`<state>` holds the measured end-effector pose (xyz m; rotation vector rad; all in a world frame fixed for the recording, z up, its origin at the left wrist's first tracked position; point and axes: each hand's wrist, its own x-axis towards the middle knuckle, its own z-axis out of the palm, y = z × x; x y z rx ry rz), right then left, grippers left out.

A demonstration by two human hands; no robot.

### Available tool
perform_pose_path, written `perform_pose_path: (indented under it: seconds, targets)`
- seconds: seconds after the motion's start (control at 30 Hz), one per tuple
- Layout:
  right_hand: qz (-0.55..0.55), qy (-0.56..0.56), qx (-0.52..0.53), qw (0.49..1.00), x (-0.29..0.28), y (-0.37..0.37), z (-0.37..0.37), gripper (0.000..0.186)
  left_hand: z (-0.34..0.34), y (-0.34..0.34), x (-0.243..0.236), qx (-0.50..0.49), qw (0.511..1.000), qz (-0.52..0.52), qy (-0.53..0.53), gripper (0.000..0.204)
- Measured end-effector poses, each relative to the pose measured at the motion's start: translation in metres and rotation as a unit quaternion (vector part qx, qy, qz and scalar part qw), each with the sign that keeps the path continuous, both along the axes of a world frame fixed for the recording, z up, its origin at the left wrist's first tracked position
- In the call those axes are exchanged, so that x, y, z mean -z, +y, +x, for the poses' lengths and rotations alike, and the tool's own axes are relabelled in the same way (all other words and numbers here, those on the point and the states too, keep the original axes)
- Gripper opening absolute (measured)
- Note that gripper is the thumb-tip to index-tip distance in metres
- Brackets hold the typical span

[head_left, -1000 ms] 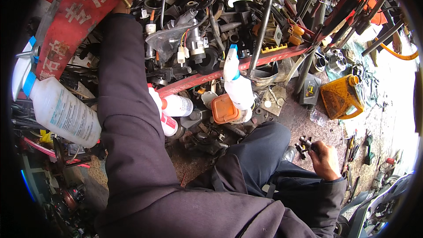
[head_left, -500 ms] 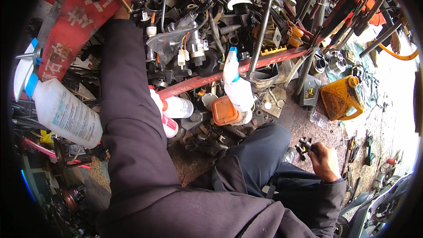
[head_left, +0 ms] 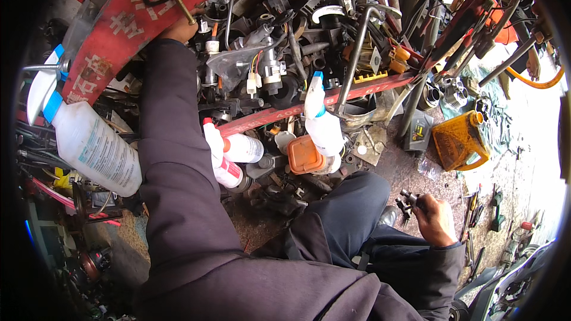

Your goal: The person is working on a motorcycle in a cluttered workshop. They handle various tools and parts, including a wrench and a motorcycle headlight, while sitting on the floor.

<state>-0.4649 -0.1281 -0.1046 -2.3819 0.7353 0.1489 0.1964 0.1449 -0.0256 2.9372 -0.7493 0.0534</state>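
Note:
My left arm reaches forward into a heap of metal parts on a red-framed rack. Partly behind the red curved bar (head_left: 148,15) is my left hand (head_left: 181,31), near a brass-coloured bolt (head_left: 180,2); its fingers are mostly hidden. At the right, over the floor beside my knee, my right hand (head_left: 437,223) is closed round a dark metal part with short prongs (head_left: 408,201). Next to my left sleeve lie a connector with coloured wires (head_left: 252,80) and a cylindrical metal piece (head_left: 272,74) among the heap.
A large spray bottle (head_left: 98,148) hangs at the left. Another spray bottle (head_left: 324,128), an orange-lidded tub (head_left: 306,155) and white-and-red bottles (head_left: 244,148) stand before the rack's red rail (head_left: 262,120). A yellow jug (head_left: 461,139) and several tools (head_left: 476,208) are on the floor at right.
More of my left hand shows beside the red bar now. The metal part in my right hand has tilted a little. The rack and bottles sit slightly further right and lower in view.

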Motion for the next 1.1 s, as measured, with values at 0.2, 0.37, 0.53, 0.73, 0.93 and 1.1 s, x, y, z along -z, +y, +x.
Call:
perform_pose_path:
  seconds: [0.2,0.37,0.53,0.73,0.93,1.1]
  targets:
    - [-0.004,-0.016,0.003,1.000,-0.001,0.002,0.002,0.015,-0.028,-0.008,-0.011,0.052,0.996,0.033,-0.067,0.048]
    - [-0.006,-0.008,-0.001,1.000,-0.002,0.002,0.003,0.018,-0.022,-0.006,-0.009,-0.016,0.998,0.040,-0.055,0.037]
    - [0.001,-0.021,0.006,1.000,-0.002,0.000,-0.005,0.018,0.003,-0.009,0.005,-0.083,0.992,0.038,-0.090,0.036]
    - [-0.008,-0.027,0.008,1.000,-0.001,-0.001,-0.010,0.017,0.006,-0.009,-0.002,-0.042,0.970,-0.014,-0.237,0.044]
    - [0.011,0.000,0.012,1.000,0.005,-0.003,-0.003,0.013,-0.125,-0.048,-0.050,-0.059,0.991,-0.086,-0.083,0.052]
    - [0.006,0.005,0.025,1.000,0.007,-0.006,0.007,0.014,-0.269,-0.053,-0.022,0.136,0.903,-0.345,-0.219,0.030]
